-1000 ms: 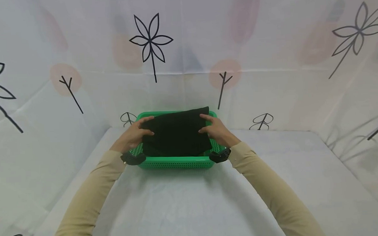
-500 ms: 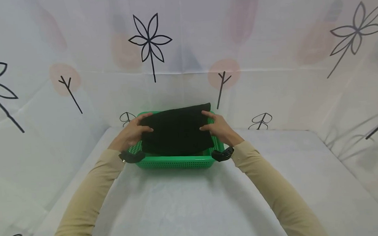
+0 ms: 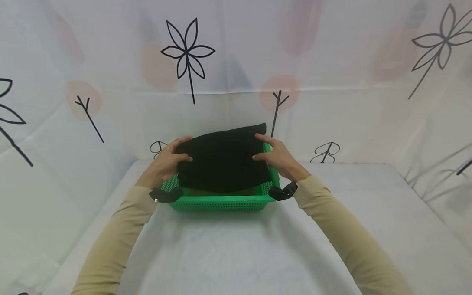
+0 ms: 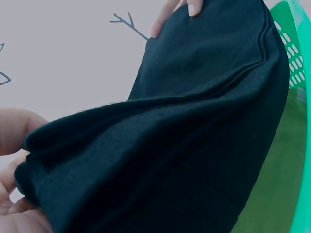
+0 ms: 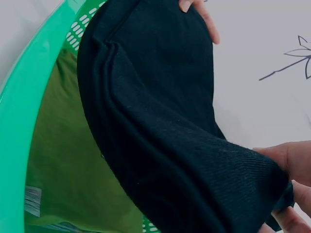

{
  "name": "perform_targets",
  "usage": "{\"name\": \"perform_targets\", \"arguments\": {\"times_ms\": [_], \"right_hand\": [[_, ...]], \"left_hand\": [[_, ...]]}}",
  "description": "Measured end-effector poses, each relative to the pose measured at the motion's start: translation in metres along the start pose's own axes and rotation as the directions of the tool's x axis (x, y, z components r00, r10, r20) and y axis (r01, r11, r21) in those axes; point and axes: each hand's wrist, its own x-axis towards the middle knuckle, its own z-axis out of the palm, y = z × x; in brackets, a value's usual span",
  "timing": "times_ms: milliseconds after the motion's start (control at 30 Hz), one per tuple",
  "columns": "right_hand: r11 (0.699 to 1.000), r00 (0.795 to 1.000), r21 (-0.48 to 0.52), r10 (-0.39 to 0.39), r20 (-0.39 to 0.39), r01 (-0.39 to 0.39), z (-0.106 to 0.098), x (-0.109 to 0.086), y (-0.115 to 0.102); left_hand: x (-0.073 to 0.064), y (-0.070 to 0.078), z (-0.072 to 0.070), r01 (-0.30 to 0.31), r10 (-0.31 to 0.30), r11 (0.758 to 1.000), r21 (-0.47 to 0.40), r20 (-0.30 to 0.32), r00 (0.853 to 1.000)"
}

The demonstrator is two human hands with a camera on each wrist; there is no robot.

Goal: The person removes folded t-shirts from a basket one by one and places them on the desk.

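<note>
A folded black garment (image 3: 224, 158) is held up by its two sides over the green basket (image 3: 220, 200). My left hand (image 3: 164, 165) pinches its left side between thumb and fingers, and my right hand (image 3: 280, 160) pinches the right. In the right wrist view a ribbed band shows on the garment near the right fingers, and its layers bulge toward the camera. Beneath it, an olive-green cloth (image 5: 73, 150) lies in the basket with a small white label (image 5: 33, 200) near its edge. The black folds hide much of the basket's inside.
The basket stands toward the far edge of a table (image 3: 208, 252) covered in white cloth. Behind it hangs a white curtain (image 3: 233, 65) printed with flowers and twigs. A dark band with a small device sits on each wrist.
Both hands have risen slightly, the right also shifting a little right, and the black garment has come up with them. More of the basket's inside shows below its lower edge.
</note>
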Motion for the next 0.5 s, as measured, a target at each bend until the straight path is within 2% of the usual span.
{"name": "perform_targets", "arguments": {"times_ms": [267, 500], "right_hand": [[1.000, 0.999, 0.000, -0.028, -0.022, 0.028, -0.0055, -0.0048, -0.0032], [0.999, 0.999, -0.005, -0.032, -0.031, 0.032, -0.0098, -0.0096, -0.0071]], "left_hand": [[-0.0010, 0.0037, 0.0057, -0.023, 0.024, 0.998, -0.060, 0.008, 1.000], [-0.0030, 0.0066, 0.0087, -0.040, 0.040, 0.999, -0.018, 0.014, 0.999]]}}
